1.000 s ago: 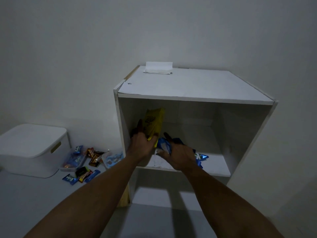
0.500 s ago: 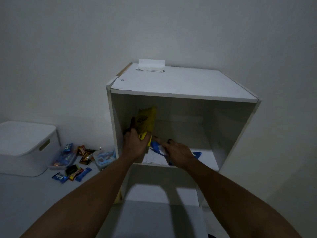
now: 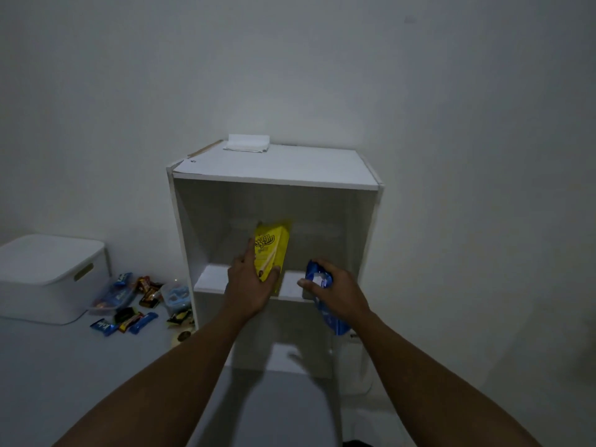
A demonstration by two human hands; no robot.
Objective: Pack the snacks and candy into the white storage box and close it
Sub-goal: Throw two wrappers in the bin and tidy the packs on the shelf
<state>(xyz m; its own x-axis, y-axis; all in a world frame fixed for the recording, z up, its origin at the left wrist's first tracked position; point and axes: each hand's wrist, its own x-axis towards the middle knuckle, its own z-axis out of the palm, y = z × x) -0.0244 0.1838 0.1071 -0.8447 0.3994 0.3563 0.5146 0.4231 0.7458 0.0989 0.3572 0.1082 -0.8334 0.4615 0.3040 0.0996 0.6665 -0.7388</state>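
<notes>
My left hand (image 3: 250, 285) grips a yellow snack pouch (image 3: 272, 248), held upright at the front edge of the shelf inside the white cabinet (image 3: 274, 167). To its right, my right hand (image 3: 335, 290) is closed on a blue snack packet (image 3: 324, 300) that hangs down in front of the shelf edge. The white storage box (image 3: 48, 275) sits on the floor at the far left with its lid on. Several candy bars and snack packs (image 3: 138, 301) lie on the floor between the box and the cabinet.
A folded white cloth (image 3: 247, 142) lies on top of the cabinet at the back. The cabinet stands against a plain white wall. A lower compartment opens beneath the shelf (image 3: 209, 279). Grey floor stretches in front of the box.
Both hands have drawn back out of the cabinet toward its front edge, each carrying its packet. The camera has pulled back and risen, so the cabinet looks smaller.
</notes>
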